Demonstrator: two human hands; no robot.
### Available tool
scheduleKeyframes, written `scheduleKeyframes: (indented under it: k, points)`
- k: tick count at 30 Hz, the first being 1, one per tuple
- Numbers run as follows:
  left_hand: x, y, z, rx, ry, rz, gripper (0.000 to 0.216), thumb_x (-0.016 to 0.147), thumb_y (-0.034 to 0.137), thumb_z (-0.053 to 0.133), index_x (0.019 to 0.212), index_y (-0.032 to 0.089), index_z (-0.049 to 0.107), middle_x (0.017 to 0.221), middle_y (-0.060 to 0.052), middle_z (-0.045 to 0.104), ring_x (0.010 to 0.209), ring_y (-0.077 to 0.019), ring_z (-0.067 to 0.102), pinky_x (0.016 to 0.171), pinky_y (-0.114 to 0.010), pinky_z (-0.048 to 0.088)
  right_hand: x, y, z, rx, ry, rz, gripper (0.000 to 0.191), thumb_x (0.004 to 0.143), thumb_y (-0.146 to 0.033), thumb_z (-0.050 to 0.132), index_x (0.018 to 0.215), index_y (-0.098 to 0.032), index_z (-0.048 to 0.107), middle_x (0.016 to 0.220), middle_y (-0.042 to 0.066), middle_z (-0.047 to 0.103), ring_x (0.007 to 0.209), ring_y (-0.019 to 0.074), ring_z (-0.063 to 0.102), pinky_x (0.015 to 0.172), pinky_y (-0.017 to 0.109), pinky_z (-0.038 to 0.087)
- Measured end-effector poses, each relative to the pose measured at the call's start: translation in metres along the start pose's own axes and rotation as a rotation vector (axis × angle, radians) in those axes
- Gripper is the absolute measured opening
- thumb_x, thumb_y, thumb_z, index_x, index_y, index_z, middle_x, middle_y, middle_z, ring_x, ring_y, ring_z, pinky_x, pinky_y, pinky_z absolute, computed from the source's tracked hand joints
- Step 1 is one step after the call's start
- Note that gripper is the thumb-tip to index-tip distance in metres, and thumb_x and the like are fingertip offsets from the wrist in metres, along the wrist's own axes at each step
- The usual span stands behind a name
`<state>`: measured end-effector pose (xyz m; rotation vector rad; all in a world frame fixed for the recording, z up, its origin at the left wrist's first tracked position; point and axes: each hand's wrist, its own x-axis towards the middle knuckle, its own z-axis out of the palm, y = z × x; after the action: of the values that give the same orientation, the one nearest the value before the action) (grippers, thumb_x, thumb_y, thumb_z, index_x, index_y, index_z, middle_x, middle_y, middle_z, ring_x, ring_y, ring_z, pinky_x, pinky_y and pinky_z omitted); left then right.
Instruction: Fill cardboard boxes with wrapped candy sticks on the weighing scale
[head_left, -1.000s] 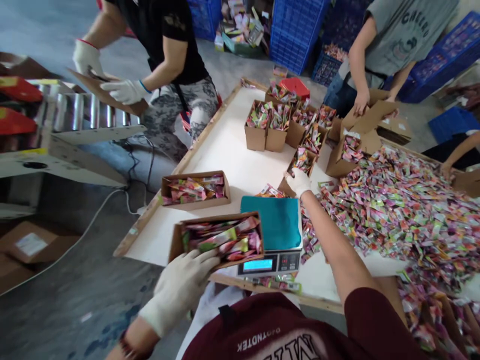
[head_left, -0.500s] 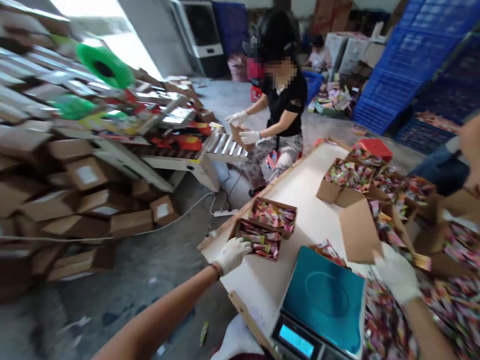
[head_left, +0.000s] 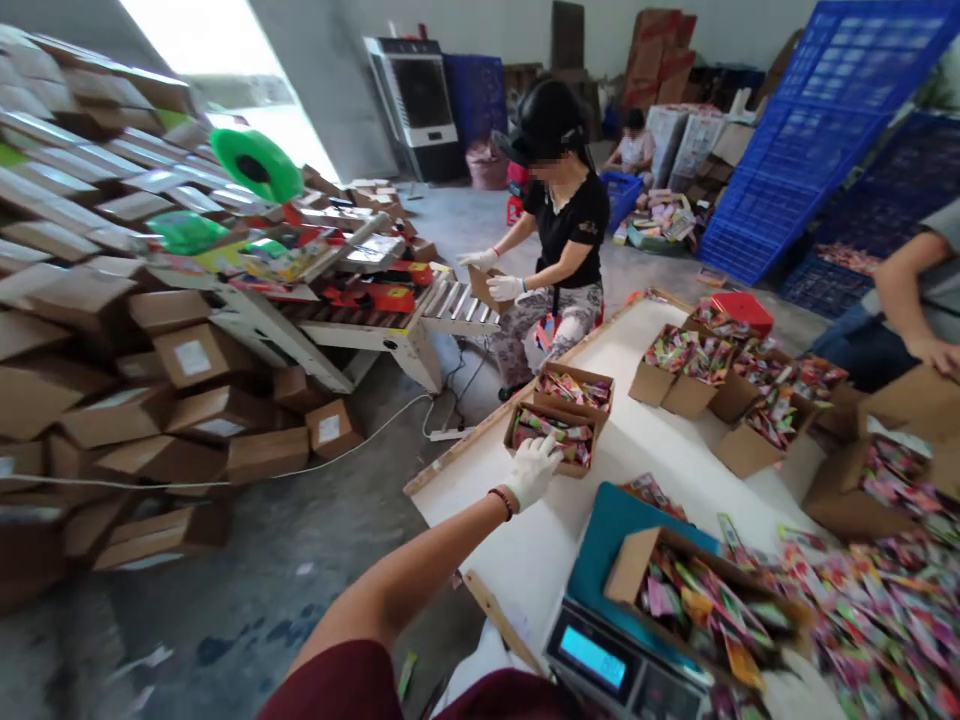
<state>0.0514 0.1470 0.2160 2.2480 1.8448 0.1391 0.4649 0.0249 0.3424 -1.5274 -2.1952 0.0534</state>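
My left hand, in a white glove, reaches out over the near side of an open cardboard box packed with small colourful packets. Its outstretched fingers rest on the rim and packets. A similar filled box stands right behind that one. At the lower right, my right hand, gloved too and partly blurred, grips the near right end of another open carton full of packets. This carton lies over the teal plate of a digital scale. Its lit display is too blurred to read.
Loose packets heap on the right of the white table. Several filled boxes stand farther back. A co-worker sits holding a carton by the roller conveyor. Another person's arm is at right. Cartons pile up left.
My right hand has brought the filled carton from beside the scale onto its plate. My left hand and the two filled boxes have moved farther along the table, away from me.
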Motion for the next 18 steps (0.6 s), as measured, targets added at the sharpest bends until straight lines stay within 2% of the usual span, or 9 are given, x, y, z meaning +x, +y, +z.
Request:
scheduleKeyframes:
  k: [3, 7, 9, 13, 18]
  points:
    - [-0.023, 0.032, 0.008, -0.143, 0.094, 0.074, 0.029, 0.095, 0.03, 0.062, 0.121, 0.018, 0.065, 0.145, -0.015, 0.054, 0.133, -0.0298, 0.054, 0.111, -0.052, 0.049, -0.02, -0.001, -0.004, 0.036, -0.109, -0.007, 0.027, 0.095, -0.037, 0.068, 0.122, -0.036, 0.069, 0.118, 0.004, 0.069, 0.111, 0.0215, 0.065, 0.092, 0.039, 0.059]
    - [-0.052, 0.061, 0.022, -0.371, 0.17, 0.139, 0.03, 0.098, 0.029, 0.052, 0.124, 0.021, 0.065, 0.144, -0.014, 0.057, 0.136, -0.0268, 0.054, 0.11, -0.046, 0.052, -0.035, 0.014, -0.027, 0.061, -0.197, 0.083, 0.023, 0.091, -0.041, 0.065, 0.112, -0.036, 0.073, 0.11, 0.005, 0.073, 0.105, 0.0288, 0.07, 0.091, 0.052, 0.06]
    - [-0.065, 0.069, 0.027, -0.469, 0.203, 0.125, 0.033, 0.1, 0.032, 0.048, 0.127, 0.02, 0.063, 0.144, -0.015, 0.057, 0.134, -0.0254, 0.057, 0.109, -0.043, 0.054, -0.035, 0.021, -0.041, 0.054, -0.192, 0.153, 0.025, 0.093, -0.038, 0.058, 0.114, -0.034, 0.071, 0.111, 0.006, 0.073, 0.107, 0.0296, 0.07, 0.094, 0.051, 0.059]
    - [-0.087, 0.077, 0.028, -0.6, 0.249, 0.065, 0.04, 0.101, 0.041, 0.047, 0.127, 0.017, 0.064, 0.14, -0.017, 0.061, 0.129, -0.026, 0.062, 0.11, -0.045, 0.055, -0.027, 0.018, -0.064, 0.092, -0.103, 0.234, 0.026, 0.097, -0.036, 0.053, 0.117, -0.023, 0.065, 0.112, 0.009, 0.073, 0.105, 0.0246, 0.069, 0.096, 0.041, 0.057]
    - [-0.106, 0.079, 0.015, -0.685, 0.236, 0.016, 0.042, 0.099, 0.044, 0.051, 0.125, 0.015, 0.065, 0.141, -0.016, 0.061, 0.129, -0.0263, 0.062, 0.112, -0.047, 0.053, -0.019, 0.002, -0.065, 0.103, -0.079, 0.217, 0.027, 0.097, -0.036, 0.055, 0.117, -0.021, 0.065, 0.113, 0.011, 0.072, 0.105, 0.0252, 0.069, 0.097, 0.041, 0.055]
